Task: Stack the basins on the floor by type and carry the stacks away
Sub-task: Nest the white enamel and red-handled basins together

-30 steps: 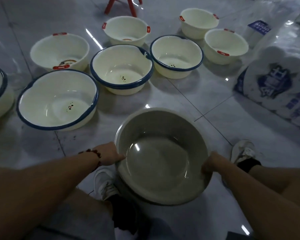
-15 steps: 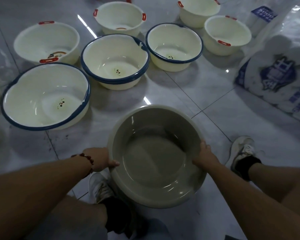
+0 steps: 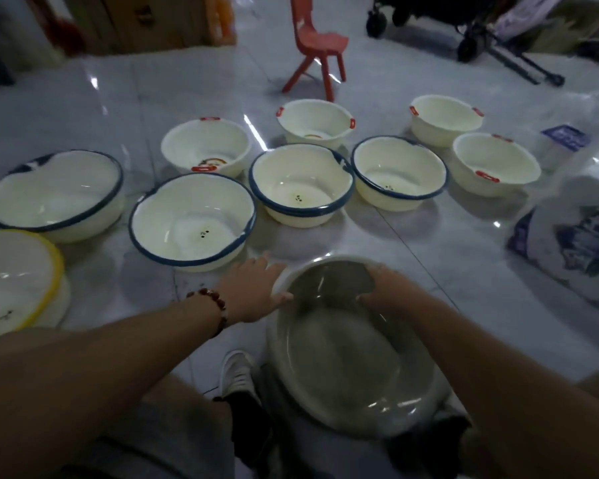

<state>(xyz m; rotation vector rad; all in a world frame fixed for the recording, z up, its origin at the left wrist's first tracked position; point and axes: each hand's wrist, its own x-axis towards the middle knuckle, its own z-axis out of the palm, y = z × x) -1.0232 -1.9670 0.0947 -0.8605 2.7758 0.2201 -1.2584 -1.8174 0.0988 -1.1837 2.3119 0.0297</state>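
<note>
A grey basin [image 3: 346, 361] sits low in front of me, tilted with its far rim raised. My left hand [image 3: 256, 292] holds that rim on the left, thumb inside. My right hand [image 3: 384, 288] grips the far rim on the right, fingers curled over it. Beyond lie several cream basins with blue rims, among them the nearest one [image 3: 192, 221], one in the middle [image 3: 301, 183] and one at the far left [image 3: 54, 195]. Behind them stand several smaller white basins with red handles, such as the left one [image 3: 206, 146] and the right one [image 3: 495, 164]. A yellow-rimmed basin [image 3: 14, 281] sits at the left edge.
A red child's chair [image 3: 317, 53] stands behind the basins, with a wheeled stroller [image 3: 464, 29] at the back right. A large plastic-wrapped pack [image 3: 567, 219] lies on the tiled floor at the right. My white shoe [image 3: 237, 375] is beside the grey basin.
Both hands have slid from the sides of the grey basin to its far rim, and the basin now tilts towards me. The view has lifted, showing the chair and more basins.
</note>
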